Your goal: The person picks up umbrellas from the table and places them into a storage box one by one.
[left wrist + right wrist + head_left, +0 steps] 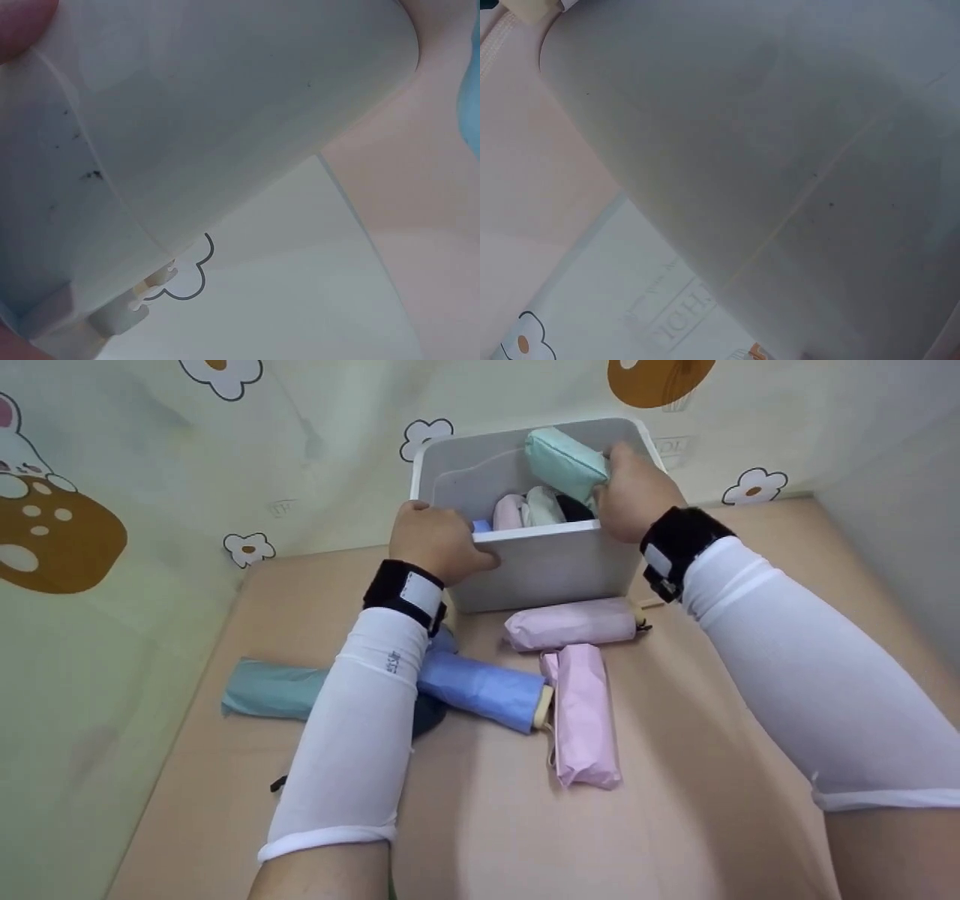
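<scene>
A: Hands?
B: My left hand point(439, 540) grips the white bin's point(540, 566) front rim; my right hand point(637, 499) clutches a mint umbrella point(564, 461) over it.
A: Bin where?
B: Table's point(675, 810) far edge.

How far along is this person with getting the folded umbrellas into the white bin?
Partly done. Several folded umbrellas already stand inside the white bin. In hand: the right hand has its grip on a mint umbrella at the bin's top, while the left hand holds the rim. Left on the table: two pink umbrellas, a blue one and a teal one.
</scene>
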Action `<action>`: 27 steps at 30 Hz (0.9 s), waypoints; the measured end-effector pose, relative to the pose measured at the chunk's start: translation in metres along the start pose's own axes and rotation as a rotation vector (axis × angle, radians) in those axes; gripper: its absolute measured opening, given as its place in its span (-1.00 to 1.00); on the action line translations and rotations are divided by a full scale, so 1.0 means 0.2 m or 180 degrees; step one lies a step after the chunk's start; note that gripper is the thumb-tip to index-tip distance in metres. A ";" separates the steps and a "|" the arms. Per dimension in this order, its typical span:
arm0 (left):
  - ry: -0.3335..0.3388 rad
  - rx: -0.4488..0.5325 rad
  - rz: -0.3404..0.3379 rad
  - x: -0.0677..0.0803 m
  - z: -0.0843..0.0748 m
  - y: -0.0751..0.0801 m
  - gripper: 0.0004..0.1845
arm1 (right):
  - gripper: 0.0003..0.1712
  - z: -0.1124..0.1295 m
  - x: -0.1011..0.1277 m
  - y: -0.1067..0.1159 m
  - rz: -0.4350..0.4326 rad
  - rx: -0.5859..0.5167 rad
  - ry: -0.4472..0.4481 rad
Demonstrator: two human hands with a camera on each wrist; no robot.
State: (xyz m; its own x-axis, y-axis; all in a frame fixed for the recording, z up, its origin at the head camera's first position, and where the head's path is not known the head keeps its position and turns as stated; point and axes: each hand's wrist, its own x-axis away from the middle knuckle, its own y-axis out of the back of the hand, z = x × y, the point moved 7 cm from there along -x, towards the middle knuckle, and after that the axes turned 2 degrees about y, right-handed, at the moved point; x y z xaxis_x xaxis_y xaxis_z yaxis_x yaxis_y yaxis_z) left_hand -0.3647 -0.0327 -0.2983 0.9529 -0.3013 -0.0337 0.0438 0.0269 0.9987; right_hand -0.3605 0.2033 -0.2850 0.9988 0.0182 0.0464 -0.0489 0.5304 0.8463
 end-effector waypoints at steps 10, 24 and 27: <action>0.0001 -0.0008 -0.0015 0.00 0.00 -0.01 -0.48 | -0.35 0.01 -0.01 -0.01 0.0087 0.0171 -0.0004; 0.0015 -0.0002 0.0033 0.00 0.01 -0.01 -0.46 | -0.38 0.02 -0.01 -0.01 0.0054 0.0281 0.0066; 0.0006 -0.0014 0.0032 0.00 0.00 -0.01 -0.45 | -0.38 0.02 -0.02 -0.01 0.0032 0.0308 0.0090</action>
State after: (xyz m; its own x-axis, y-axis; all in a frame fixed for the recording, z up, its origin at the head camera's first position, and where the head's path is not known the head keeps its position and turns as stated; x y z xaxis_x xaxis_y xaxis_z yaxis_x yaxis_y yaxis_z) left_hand -0.3656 -0.0332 -0.3001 0.9539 -0.2992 -0.0236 0.0354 0.0341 0.9988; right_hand -0.3637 0.1992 -0.2856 0.9980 0.0477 0.0412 -0.0582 0.4456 0.8933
